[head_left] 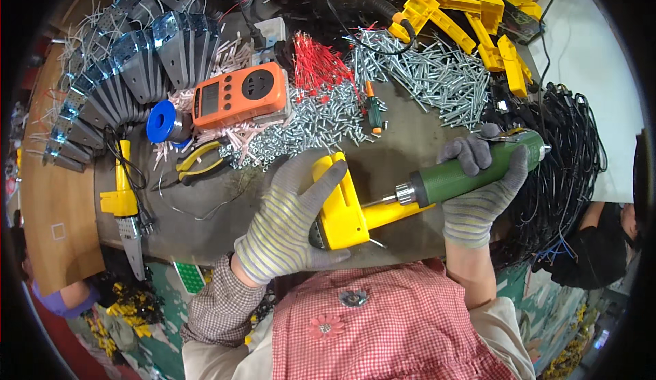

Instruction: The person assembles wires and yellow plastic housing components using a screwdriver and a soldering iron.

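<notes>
Gloved in grey with yellow stripes, my left hand [277, 226] grips a yellow plastic housing [344, 213] with a handle-like arm extending to the right. My right hand [478, 206], gloved alike, wraps round a green electric screwdriver [451, 176]. Its bit points left into the housing; the exact contact point is hidden. Below the housing, a short piece of light wire sticks out. Beyond my left hand lie yellow-and-black pliers [199, 163] and a heap of short screws [321, 120]. A small green-and-orange screwdriver [373, 109] lies farther back.
Behind are an orange meter [239, 95], a blue spool [164, 122], red wire pieces [316, 62], long screws [437, 79] and yellow parts [444, 11]. Grey metal blades [137, 66] line the left. Black cables [564, 161] crowd the right. A yellow-handled tool [121, 189] lies left.
</notes>
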`<state>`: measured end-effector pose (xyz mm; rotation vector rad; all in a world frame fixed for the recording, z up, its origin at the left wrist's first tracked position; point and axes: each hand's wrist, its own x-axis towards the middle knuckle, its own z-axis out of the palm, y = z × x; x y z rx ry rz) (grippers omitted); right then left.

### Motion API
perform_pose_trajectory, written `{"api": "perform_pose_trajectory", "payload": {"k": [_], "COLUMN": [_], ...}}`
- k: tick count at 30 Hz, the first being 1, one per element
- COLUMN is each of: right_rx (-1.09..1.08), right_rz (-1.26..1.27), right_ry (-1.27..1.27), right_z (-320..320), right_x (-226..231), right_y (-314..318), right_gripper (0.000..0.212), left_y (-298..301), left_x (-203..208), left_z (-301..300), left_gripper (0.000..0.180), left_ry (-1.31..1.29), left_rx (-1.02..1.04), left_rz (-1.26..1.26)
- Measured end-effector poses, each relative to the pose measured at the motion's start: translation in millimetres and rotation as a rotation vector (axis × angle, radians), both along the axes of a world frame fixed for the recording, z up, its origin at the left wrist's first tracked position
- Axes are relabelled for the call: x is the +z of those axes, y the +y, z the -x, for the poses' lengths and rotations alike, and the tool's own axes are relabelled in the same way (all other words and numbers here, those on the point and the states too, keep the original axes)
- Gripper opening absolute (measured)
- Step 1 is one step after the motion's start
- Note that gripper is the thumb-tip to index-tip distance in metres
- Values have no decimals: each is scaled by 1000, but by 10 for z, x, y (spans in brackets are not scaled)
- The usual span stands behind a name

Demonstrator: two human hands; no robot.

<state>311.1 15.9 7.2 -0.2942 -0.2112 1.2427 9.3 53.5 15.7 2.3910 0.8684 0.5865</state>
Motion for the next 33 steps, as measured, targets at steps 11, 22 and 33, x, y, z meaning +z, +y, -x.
{"api": "perform_pose_trajectory", "payload": {"k": [11, 22, 33], "right_rx": [9, -7, 11], "right_rz": [-58, -47, -74], "right_ry": [28, 18, 16], "right_z": [51, 63, 26], "right_x": [-13, -18, -53], "right_y": [-68, -93, -104], "right_gripper": [46, 48, 47], "left_y": [-16, 263, 91], "left_x": [-107, -140, -75], "left_z": [288, 438, 381], "left_gripper": [50, 13, 17], "left_ry": [-213, 588, 51], "left_rx": [366, 367, 333], "left_rz": [-59, -426, -222]}}
